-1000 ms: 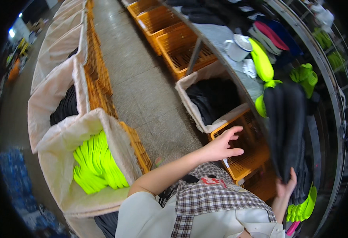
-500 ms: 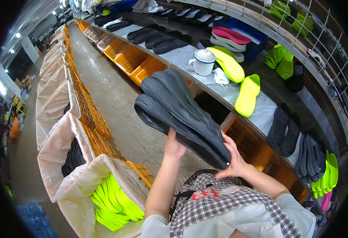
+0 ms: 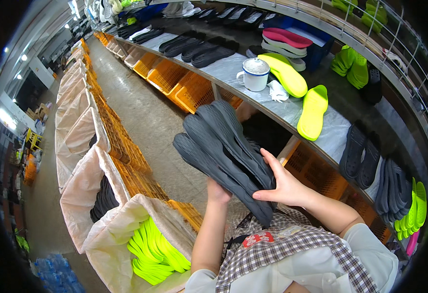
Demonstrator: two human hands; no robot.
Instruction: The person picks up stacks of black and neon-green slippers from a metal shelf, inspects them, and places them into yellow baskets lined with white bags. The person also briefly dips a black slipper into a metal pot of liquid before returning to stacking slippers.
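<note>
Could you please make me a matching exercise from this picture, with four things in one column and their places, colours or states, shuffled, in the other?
Things:
1. Dark soles
2. Mug
3. Apron
4. White wad

Places, colours, states:
A. Checked, worn by the person
B. Crumpled, beside a lime sole
C. Held in a bundle by the left hand and right hand
D. White with a blue rim

Right pairs: 1-C, 2-D, 3-A, 4-B.

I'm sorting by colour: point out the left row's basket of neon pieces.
The front lined basket, nearest the left hand: its pieces are yellow-green; the next basket holds black ones.
</note>
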